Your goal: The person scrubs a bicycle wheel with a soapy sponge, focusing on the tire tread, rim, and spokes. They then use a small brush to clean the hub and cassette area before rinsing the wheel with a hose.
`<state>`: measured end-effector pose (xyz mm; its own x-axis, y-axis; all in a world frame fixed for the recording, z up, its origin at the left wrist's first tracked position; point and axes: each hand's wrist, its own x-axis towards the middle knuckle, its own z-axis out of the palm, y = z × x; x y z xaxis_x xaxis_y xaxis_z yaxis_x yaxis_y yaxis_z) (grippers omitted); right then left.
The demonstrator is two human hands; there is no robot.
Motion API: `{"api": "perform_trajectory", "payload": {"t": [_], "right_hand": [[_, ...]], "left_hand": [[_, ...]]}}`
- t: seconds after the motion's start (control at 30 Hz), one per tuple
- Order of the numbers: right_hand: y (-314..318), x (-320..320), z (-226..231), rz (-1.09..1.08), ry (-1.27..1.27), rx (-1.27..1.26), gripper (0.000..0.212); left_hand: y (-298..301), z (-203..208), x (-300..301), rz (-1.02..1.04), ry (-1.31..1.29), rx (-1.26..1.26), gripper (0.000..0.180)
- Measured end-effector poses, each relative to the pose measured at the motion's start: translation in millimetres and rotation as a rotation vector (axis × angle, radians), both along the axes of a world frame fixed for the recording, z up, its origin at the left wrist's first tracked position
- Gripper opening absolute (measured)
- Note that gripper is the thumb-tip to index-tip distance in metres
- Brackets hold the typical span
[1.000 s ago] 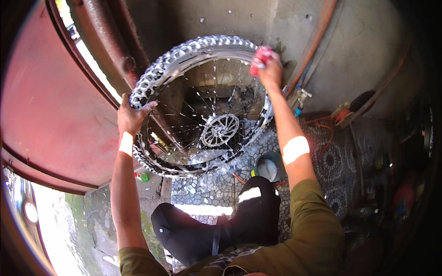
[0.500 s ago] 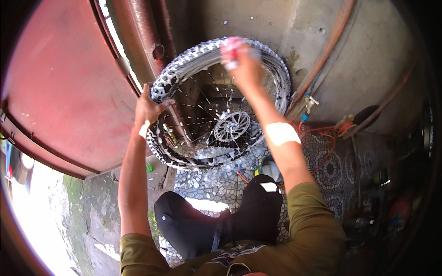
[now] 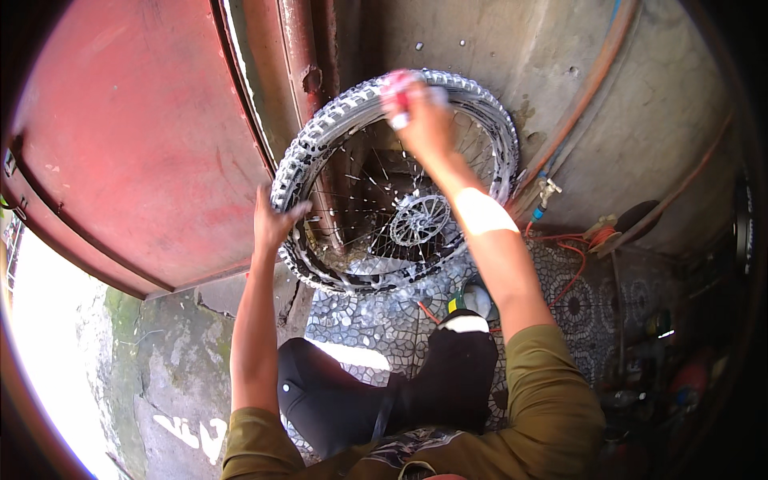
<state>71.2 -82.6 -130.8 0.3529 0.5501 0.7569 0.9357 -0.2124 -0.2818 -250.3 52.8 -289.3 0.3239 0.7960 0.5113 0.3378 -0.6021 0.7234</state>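
A bicycle wheel (image 3: 324, 132) with a knobby black tyre stands in front of me, coated in white suds. Its spokes and brake disc (image 3: 420, 220) carry foam too. My left hand (image 3: 274, 220) closes on the tyre's left side, thumb on the inner side and the other fingers partly hidden behind. At the top of the tyre my right hand (image 3: 428, 132), smeared by motion, is closed around a red-and-white scrubber (image 3: 398, 90). The scrubber is pressed to the tread; blur hides whether it is a brush or a sponge.
A red metal panel (image 3: 152, 144) rises at the left, beside a rusty pipe (image 3: 298, 48). To the right are a tap (image 3: 548, 192) and an orange hose (image 3: 572, 256). A container with a yellow-green label (image 3: 458, 302) stands on the patterned tile floor (image 3: 376, 324) by my knee.
The whole view has shifted, so the wheel appears farther right. My left hand sits lower along the tyre's side. Relative to the wheel, my right hand and the scrubber have moved left along the tread.
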Motion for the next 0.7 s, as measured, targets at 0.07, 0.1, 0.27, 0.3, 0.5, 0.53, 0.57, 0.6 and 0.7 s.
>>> {"api": "perform_trajectory", "payload": {"t": [0.07, 0.1, 0.27, 0.3, 0.5, 0.53, 0.57, 0.6, 0.7], "right_hand": [[-33.8, 84.7, -6.4, -0.281, 0.033, 0.121, 0.058], [-54.4, 117.3, -13.6, -0.358, 0.214, 0.103, 0.060], [-142.2, 168.6, -94.9, -0.323, 0.490, -0.004, 0.056], [-172.3, 155.5, -133.9, -0.202, 0.528, 0.033, 0.058], [-366.1, 144.7, -263.4, -0.373, 0.900, -0.120, 0.064], [-385.5, 122.8, -278.8, -0.423, 0.960, -0.198, 0.068], [-395.9, 99.3, -286.0, -0.459, 1.019, -0.272, 0.073], [-407.1, 90.8, -290.0, -0.497, 0.952, -0.258, 0.068], [-411.2, 91.0, -289.5, -0.464, 0.898, -0.255, 0.069]], "left_hand": [[-25.1, -68.7, -17.3, -0.074, -0.044, -0.249, 0.098], [-37.7, -99.2, -24.4, -0.052, 0.038, -0.295, 0.096], [-12.1, -128.9, -50.7, -0.357, -0.447, -0.566, 0.087], [-17.5, -117.3, -59.7, -0.401, -0.502, -0.707, 0.085], [29.4, 77.8, 2.2, -0.470, -0.048, 0.078, 0.081], [10.2, 114.3, 37.1, -0.233, 0.156, 0.259, 0.080], [-12.2, 163.9, 71.5, -0.133, 0.443, 0.283, 0.080], [-23.4, 193.8, 99.2, -0.197, 0.433, 0.414, 0.080], [-38.6, 247.1, 177.2, -0.275, 0.583, 0.652, 0.080]]}}
